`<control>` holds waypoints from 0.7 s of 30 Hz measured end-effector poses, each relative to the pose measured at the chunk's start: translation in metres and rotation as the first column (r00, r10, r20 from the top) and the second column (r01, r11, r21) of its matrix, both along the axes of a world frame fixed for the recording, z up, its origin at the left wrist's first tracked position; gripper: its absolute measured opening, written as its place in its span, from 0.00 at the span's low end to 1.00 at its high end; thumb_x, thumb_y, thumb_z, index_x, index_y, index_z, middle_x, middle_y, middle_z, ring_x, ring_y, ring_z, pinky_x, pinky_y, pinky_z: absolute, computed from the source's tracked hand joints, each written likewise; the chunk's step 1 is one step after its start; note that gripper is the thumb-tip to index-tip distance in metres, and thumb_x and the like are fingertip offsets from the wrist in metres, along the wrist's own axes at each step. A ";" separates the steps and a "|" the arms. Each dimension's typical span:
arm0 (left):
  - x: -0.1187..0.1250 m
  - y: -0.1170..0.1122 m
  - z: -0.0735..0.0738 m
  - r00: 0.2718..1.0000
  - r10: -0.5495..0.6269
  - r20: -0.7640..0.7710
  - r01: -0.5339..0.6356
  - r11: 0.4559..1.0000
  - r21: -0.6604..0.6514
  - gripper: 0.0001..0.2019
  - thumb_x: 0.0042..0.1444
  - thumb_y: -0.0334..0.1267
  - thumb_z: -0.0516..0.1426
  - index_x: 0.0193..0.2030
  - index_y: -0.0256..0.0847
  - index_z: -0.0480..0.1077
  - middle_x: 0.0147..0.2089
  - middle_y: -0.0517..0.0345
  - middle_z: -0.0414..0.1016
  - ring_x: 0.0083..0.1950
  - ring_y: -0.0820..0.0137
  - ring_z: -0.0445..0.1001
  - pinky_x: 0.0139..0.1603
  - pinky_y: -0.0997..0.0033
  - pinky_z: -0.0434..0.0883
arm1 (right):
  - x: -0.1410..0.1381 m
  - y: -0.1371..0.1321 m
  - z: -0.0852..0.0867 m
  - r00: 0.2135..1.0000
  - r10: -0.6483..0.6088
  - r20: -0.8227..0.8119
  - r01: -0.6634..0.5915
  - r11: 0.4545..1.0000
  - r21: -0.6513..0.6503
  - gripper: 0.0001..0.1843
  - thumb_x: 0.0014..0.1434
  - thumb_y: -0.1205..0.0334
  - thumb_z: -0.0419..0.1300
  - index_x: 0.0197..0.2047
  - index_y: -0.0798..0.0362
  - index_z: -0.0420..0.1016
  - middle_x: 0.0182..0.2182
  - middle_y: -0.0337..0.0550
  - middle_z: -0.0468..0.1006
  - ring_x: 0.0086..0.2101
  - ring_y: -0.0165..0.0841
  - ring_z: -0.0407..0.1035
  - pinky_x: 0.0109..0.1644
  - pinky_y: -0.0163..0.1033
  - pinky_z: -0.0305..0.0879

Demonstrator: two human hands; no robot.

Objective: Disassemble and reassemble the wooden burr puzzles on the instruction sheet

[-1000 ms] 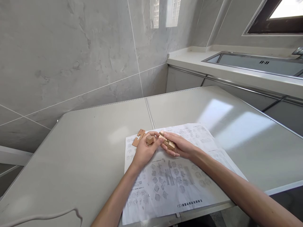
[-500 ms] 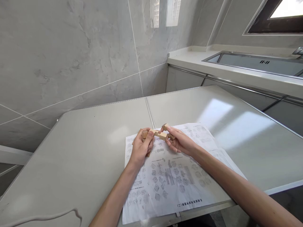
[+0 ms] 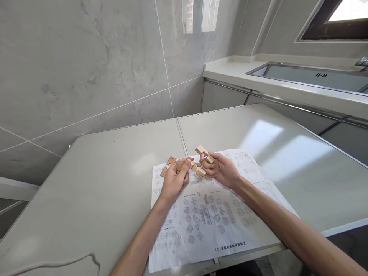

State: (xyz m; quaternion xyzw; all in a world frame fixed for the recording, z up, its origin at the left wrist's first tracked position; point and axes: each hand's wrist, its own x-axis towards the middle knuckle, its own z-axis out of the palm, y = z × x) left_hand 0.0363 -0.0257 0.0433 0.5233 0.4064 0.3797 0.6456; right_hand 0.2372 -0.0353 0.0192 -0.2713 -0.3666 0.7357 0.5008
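Between the thumb and fingers of my left hand (image 3: 176,180) are notched wooden puzzle pieces (image 3: 198,171), their light ends sticking out to the right. My right hand (image 3: 220,167) grips another notched wooden puzzle piece (image 3: 205,154), tilted and raised slightly above the first ones, apart from them. Behind my left knuckles a flat notched wooden piece (image 3: 171,160) shows; my hand partly hides it. Both hands are over a printed instruction sheet (image 3: 207,230) with small diagrams of shapes.
The sheet lies on a pale table (image 3: 115,184) with a seam across it. A grey tiled wall (image 3: 86,69) stands behind. At the back right is a counter with a sink (image 3: 301,74). A cord (image 3: 57,263) lies at the front left.
My right hand has drawn its piece away from those in my left hand and turned it. My left hand has tilted its pieces down to the right, and the flat piece behind shows more.
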 end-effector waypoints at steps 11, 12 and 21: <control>0.001 0.002 -0.005 1.000 0.013 0.021 -0.013 1.000 -0.025 0.28 0.59 0.65 0.65 0.47 0.37 0.77 0.15 0.73 0.54 0.17 0.78 0.48 0.18 0.77 0.51 | 0.000 -0.001 -0.006 0.995 -0.001 0.096 -0.007 0.997 0.083 0.21 0.70 0.42 0.64 0.37 0.50 0.69 0.19 0.27 0.56 0.20 0.24 0.38 0.24 0.33 0.41; 0.000 0.002 -0.006 1.000 0.011 0.020 -0.011 1.000 -0.020 0.28 0.60 0.65 0.65 0.46 0.37 0.77 0.15 0.73 0.54 0.17 0.78 0.48 0.18 0.77 0.51 | 0.001 -0.001 -0.005 0.995 0.001 0.099 -0.009 0.997 0.082 0.19 0.70 0.44 0.64 0.37 0.51 0.70 0.19 0.27 0.54 0.20 0.24 0.38 0.24 0.33 0.40; -0.001 0.002 -0.008 1.000 0.002 -0.028 -0.001 0.999 0.034 0.26 0.64 0.65 0.60 0.40 0.40 0.75 0.14 0.72 0.55 0.17 0.78 0.48 0.19 0.78 0.52 | 0.006 0.001 -0.007 0.990 0.058 0.128 -0.069 0.994 0.085 0.11 0.64 0.54 0.65 0.36 0.52 0.74 0.21 0.25 0.49 0.21 0.24 0.36 0.26 0.34 0.37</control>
